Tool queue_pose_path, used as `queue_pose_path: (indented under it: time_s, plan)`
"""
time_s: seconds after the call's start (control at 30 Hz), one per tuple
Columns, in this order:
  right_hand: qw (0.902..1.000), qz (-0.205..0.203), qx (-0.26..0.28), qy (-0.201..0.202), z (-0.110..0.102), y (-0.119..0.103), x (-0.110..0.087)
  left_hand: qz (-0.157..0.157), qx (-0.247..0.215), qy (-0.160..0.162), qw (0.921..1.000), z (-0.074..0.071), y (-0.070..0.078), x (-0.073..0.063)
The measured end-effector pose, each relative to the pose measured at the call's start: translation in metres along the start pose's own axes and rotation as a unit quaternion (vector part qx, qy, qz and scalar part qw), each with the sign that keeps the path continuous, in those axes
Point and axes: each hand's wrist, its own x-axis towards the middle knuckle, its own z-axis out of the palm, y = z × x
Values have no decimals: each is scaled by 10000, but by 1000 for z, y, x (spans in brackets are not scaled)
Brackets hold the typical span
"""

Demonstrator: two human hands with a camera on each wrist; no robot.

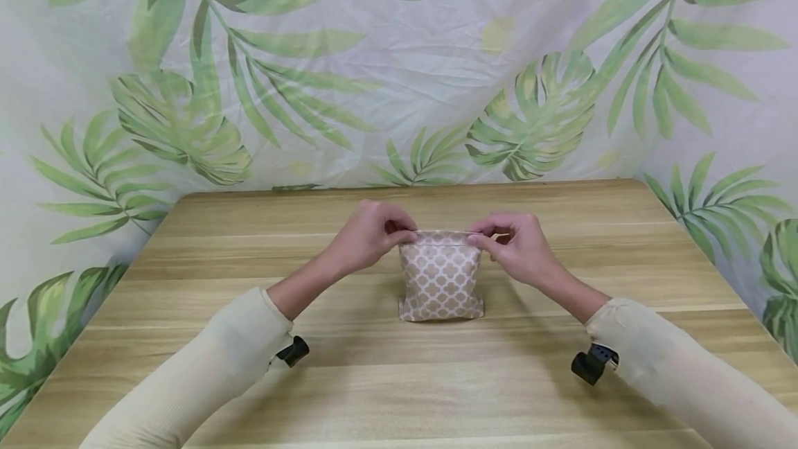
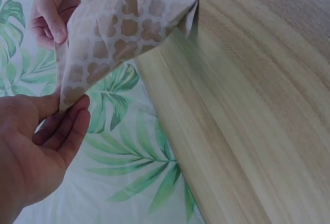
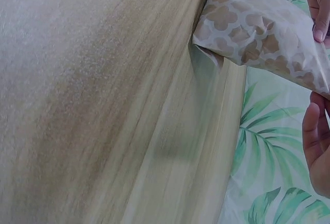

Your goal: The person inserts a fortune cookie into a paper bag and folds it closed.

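Note:
A small beige pouch (image 1: 442,281) with a white lattice pattern stands upright on the table, its body bulging and its bottom corners sticking out. My left hand (image 1: 377,233) pinches the top left corner between thumb and fingers. At the opposite top corner my right hand (image 1: 512,244) pinches the edge in the same way, so the top is stretched straight between both hands. In the left wrist view the pouch (image 2: 124,23) widens from its pinched edge toward the table. The right wrist view shows its rounded side (image 3: 252,28); what is inside is hidden.
The wood-grain table (image 1: 399,393) spreads around the pouch on all sides. Behind it hangs a pale cloth (image 1: 411,75) printed with green leaves. A small black device (image 1: 293,350) is worn at the left wrist, another black device (image 1: 592,364) at the right.

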Motion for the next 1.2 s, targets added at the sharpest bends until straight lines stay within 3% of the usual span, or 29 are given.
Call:
queue_pose_path:
  time_s: [0.3,0.47,0.63,0.97,1.2]
  plan:
    - [9994,336,-1,56,5,-2,2,-100,739,-426,9963,11,18,15]
    - [9983,544,172,79,8,-1,3,-188,768,-530,9955,20,27,25]
    - [9978,594,267,71,8,0,4,-77,763,-594,9953,27,28,31]
    - [9973,535,409,-289,4,3,3,-14,861,-553,9948,31,31,33]
    - [9976,532,432,-104,6,2,4,-105,790,-453,9958,35,32,35]
